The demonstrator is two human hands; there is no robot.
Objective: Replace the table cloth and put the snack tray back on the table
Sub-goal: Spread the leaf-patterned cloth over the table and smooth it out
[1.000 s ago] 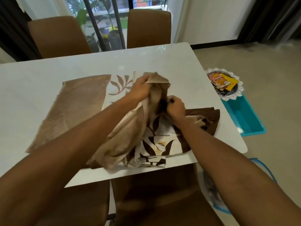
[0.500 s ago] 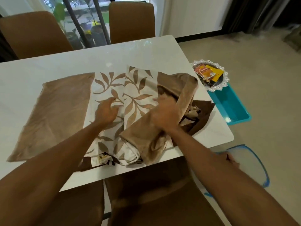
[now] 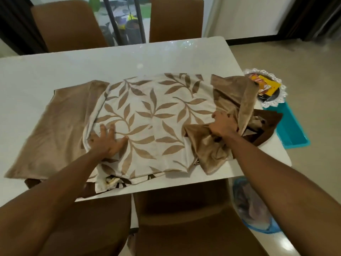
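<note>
A tan and cream table cloth [image 3: 156, 115] with a brown leaf print lies partly unfolded on the white table [image 3: 110, 58]. My left hand [image 3: 107, 141] presses flat on the cloth's left printed part, fingers spread. My right hand [image 3: 224, 124] grips a bunched tan fold at the cloth's right end. The snack tray [image 3: 267, 87], round with a white lace rim and orange and yellow packets, sits on the floor beyond the table's right edge.
A teal plastic tray [image 3: 291, 128] lies on the floor under the snack tray. A blue-rimmed basket [image 3: 254, 206] stands on the floor at the lower right. Brown chairs stand at the far side [image 3: 175, 17] and the near side [image 3: 184, 218] of the table.
The cloth has been spread wider to the right, showing more of the leaf print. My right hand pulled the bunched tan fold rightward; my left hand went flat on the cloth.
</note>
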